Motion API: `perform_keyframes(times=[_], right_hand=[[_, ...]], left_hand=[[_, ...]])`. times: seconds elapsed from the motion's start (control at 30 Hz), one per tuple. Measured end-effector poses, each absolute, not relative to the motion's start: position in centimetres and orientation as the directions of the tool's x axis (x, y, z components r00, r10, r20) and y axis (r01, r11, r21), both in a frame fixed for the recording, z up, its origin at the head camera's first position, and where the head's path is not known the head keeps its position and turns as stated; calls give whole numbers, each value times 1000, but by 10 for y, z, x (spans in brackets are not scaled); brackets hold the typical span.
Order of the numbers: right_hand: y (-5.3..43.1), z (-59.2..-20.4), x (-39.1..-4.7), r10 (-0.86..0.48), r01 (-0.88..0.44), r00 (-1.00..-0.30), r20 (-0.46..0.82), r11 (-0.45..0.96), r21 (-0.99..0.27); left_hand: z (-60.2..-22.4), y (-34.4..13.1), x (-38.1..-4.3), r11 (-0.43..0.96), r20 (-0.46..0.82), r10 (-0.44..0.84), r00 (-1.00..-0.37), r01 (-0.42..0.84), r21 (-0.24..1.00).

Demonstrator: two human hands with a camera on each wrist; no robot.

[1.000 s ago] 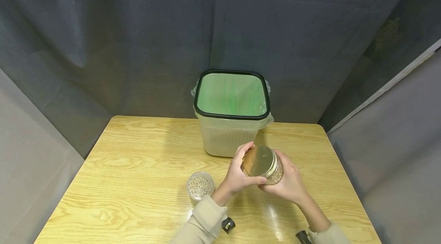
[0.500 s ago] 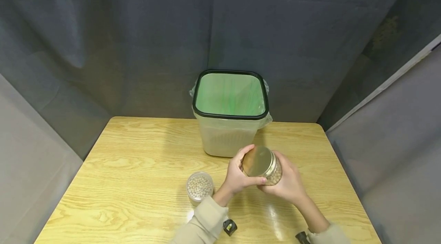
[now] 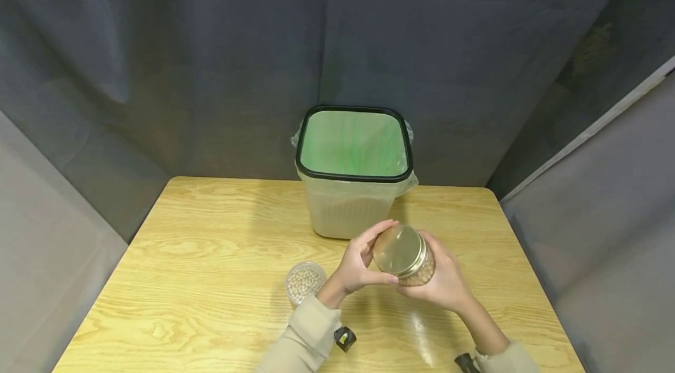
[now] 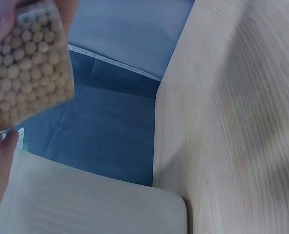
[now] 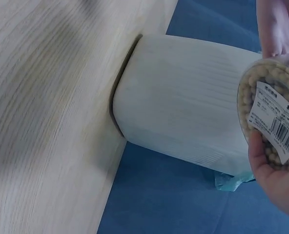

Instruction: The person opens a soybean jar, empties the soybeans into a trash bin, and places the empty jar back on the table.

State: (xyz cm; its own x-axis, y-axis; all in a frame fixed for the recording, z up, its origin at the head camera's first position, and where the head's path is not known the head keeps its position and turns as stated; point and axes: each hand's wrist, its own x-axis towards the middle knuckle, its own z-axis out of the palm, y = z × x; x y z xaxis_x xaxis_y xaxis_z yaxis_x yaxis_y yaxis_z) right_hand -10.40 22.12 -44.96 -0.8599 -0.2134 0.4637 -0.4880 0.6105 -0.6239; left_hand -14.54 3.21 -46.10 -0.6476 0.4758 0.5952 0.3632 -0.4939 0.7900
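Holding a clear jar (image 3: 423, 271) of smooth tan balls (image 4: 27, 73), hands (image 3: 358, 264) (image 3: 445, 280) curved round it, left at its shiny round lid (image 3: 399, 250)

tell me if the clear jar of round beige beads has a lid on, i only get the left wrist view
Observer: Yes, in the head view a round, shiny gold-coloured lid covers the clear jar of round beige beads.
Operator: check its base too, anything stuck there
Observer: Yes, the right wrist view shows a white printed label with a barcode on the base.
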Motion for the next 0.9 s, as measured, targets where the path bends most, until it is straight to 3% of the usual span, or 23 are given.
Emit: perform_keyframes(times=[0.3, 0.5, 0.63, 0.8, 0.9], right_hand=[[218, -451, -104, -162, -458, -859, 485, 666, -589], [217, -455, -109, -156, -501, -800, 579, 704, -502], [220, -456, -109, -173, -526, -797, 579, 671, -522], [222, -454, -107, -170, -510, -820, 546, 649, -565], [222, -453, -107, -173, -504, -827, 534, 648, -571]], left_hand=[[-462, 40, -138, -369, 502, 320, -804, 382, 847], [-455, 48, -130, -145, 362, 214, -907, 337, 930], [-453, 43, -131, -82, 374, 318, -871, 368, 926], [-457, 36, -139, -296, 501, 469, -727, 405, 865], [-456, 34, -141, -357, 549, 478, -686, 419, 835]])
